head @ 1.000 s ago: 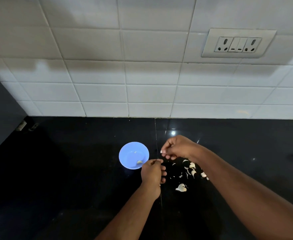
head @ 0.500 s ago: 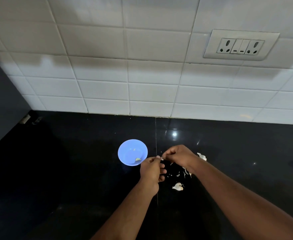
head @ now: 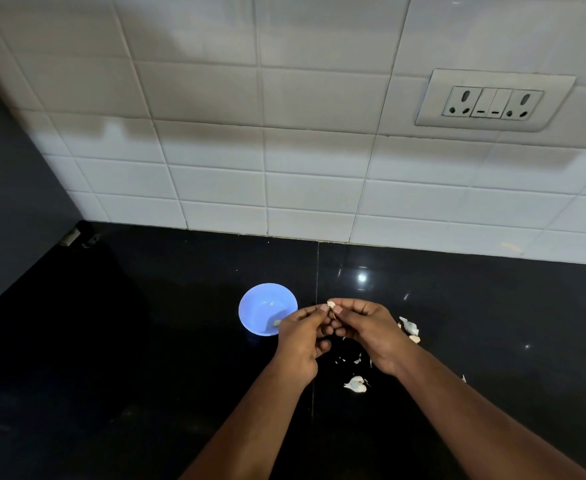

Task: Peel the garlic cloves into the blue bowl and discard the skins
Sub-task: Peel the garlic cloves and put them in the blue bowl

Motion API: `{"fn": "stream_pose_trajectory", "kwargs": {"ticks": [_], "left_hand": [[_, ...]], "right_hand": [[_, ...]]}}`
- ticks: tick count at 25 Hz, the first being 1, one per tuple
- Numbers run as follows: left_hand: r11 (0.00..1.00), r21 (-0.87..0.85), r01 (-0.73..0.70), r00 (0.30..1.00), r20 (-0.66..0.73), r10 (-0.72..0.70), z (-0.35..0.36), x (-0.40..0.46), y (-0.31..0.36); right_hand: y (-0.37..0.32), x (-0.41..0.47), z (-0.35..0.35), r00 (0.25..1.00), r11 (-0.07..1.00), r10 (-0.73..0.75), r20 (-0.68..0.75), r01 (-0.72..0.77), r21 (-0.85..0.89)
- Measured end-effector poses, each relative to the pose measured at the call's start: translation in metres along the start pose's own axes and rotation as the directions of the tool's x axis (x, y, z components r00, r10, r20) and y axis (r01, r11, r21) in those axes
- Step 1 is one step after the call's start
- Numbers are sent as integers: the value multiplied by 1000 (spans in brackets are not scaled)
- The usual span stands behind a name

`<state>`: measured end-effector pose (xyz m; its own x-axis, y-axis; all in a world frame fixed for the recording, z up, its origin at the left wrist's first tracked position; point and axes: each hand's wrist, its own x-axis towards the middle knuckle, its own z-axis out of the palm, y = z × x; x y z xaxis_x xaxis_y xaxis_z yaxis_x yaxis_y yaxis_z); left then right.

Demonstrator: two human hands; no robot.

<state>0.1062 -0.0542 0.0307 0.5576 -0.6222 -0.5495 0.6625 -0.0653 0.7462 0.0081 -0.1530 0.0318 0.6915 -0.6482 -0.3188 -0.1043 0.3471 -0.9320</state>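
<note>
Hands meet in the middle, just above the black counter (head: 146,341). The left hand (head: 302,337) and the right hand (head: 367,327) both pinch one small garlic clove (head: 331,304) between their fingertips. Just left of them sits the blue bowl (head: 260,306), with a couple of peeled bits inside. Bits of garlic skin (head: 355,384) lie on the counter under and to the right of the hands. Behind is a white tiled wall (head: 284,133) with a socket plate (head: 492,100).
</note>
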Motion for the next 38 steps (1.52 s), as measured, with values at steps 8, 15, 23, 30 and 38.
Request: {"fn": "stream_pose_trajectory", "kwargs": {"ticks": [8, 15, 23, 30, 38], "left_hand": [[999, 25, -33, 997, 74, 31, 2, -6, 1], [947, 272, -171, 982, 129, 140, 3, -16, 8], [824, 528, -207, 978, 111, 175, 5, -16, -1], [747, 630, -212, 977, 112, 183, -5, -12, -21], [930, 328, -167, 981, 151, 123, 8, -11, -9]], "right_hand": [[-3, -7, -8, 999, 990, 16, 37, -21, 140], [-3, -20, -15, 996, 979, 11, 90, -29, 201], [12, -22, -5, 994, 948, 34, -103, 0, 319], [14, -28, -18, 982, 985, -8, -186, 40, 169], [16, -33, -12, 980, 992, -125, -152, 121, -38]]}}
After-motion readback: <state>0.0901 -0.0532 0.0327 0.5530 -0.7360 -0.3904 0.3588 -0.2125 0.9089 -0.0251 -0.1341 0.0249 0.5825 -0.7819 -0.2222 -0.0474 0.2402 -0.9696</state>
